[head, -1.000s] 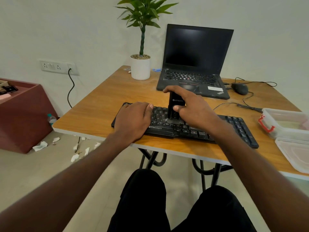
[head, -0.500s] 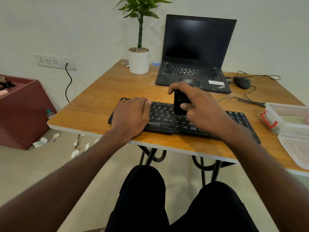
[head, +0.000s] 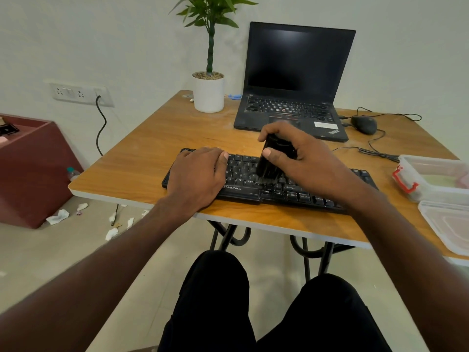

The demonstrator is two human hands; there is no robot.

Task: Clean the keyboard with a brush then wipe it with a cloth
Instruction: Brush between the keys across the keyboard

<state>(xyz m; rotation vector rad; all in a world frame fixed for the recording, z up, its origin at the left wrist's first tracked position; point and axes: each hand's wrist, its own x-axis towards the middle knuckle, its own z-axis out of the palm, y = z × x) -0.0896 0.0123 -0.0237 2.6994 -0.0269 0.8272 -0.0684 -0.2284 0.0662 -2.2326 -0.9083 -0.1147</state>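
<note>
A black keyboard (head: 299, 195) lies along the front edge of the wooden table (head: 152, 158). My left hand (head: 196, 175) rests flat on the keyboard's left end, fingers relaxed. My right hand (head: 302, 156) grips a black brush (head: 269, 163) upright over the middle keys; its blurred bristles touch the keys. No cloth is visible.
An open black laptop (head: 297, 80) stands behind the keyboard, a potted plant (head: 208, 90) to its left, a wired mouse (head: 363, 124) to its right. A clear plastic box (head: 431, 174) and its lid (head: 449, 224) sit at the right edge. Paper scraps litter the floor (head: 58, 217).
The brush has tilted and swept toward me across the middle keys in my right hand. My left hand stays on the keyboard's left end. The camera view shifted slightly.
</note>
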